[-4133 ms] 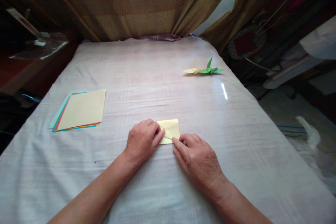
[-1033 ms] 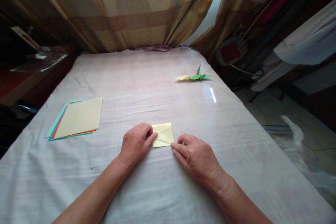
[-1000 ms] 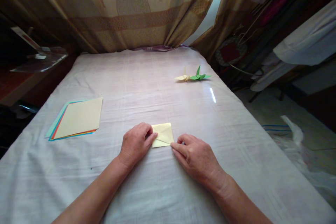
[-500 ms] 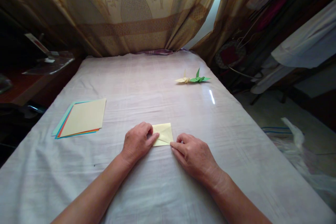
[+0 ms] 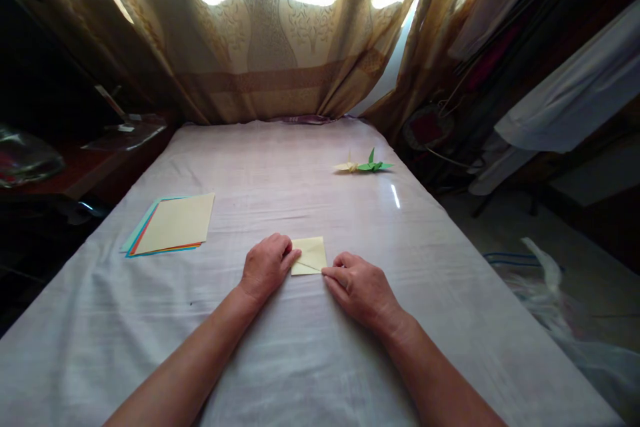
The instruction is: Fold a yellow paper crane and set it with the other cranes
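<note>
At centre — left hand (image 5: 270,265), thumb pressing folded paper (image 5: 309,256); right hand (image 5: 361,287) pinching its corner.

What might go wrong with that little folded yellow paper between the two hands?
The small yellow paper could shift if the left hand eases its hold, leaving a fold crooked.
The right hand has its fingertips at one corner, so a hard pinch might bend it.
The wrinkled cloth underneath may give when pressed, making creases less sharp.
</note>
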Motion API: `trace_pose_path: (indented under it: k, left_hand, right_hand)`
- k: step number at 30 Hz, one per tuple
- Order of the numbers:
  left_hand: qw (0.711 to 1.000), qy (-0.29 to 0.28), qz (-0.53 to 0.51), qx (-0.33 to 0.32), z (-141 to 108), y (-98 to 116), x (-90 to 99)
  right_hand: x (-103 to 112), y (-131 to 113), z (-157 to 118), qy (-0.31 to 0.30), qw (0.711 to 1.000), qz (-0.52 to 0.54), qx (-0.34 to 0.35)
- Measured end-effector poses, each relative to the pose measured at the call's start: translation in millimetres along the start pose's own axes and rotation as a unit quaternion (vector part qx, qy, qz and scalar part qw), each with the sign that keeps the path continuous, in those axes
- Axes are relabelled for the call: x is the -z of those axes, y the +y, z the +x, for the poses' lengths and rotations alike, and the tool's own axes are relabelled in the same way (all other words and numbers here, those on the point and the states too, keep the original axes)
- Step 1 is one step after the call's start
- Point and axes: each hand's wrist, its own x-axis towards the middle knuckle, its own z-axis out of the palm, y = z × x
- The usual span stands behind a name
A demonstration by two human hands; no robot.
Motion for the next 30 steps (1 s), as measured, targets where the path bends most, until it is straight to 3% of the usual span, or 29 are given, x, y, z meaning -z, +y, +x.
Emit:
trace_pose_path:
  k: [8, 14, 19, 23, 30]
  left_hand:
    - [0.984, 0.044, -0.146, -0.094, -11, -19, -6.8]
    - [0.975, 0.062, -0.177, -0.115, -17, -22, -9.2]
    - [0.97, 0.09, -0.189, -0.126, -17, -24, -13.6]
    - [0.971, 0.111, -0.18, -0.108, -18, -28, -18.3]
    - [0.976, 0.12, -0.163, -0.078, -20, -28, -20.5]
  right_hand:
    - [-15, 20, 7, 0.075, 0.985, 0.151, -0.034]
    - [-19, 19, 7, 0.104, 0.985, 0.137, -0.019]
    - [-21, 17, 7, 0.146, 0.987, 0.057, 0.045]
    - [-20, 14, 8, 0.139, 0.985, -0.012, 0.1]
    - [-24, 6, 14, 0.167, 0.98, -0.001, 0.112]
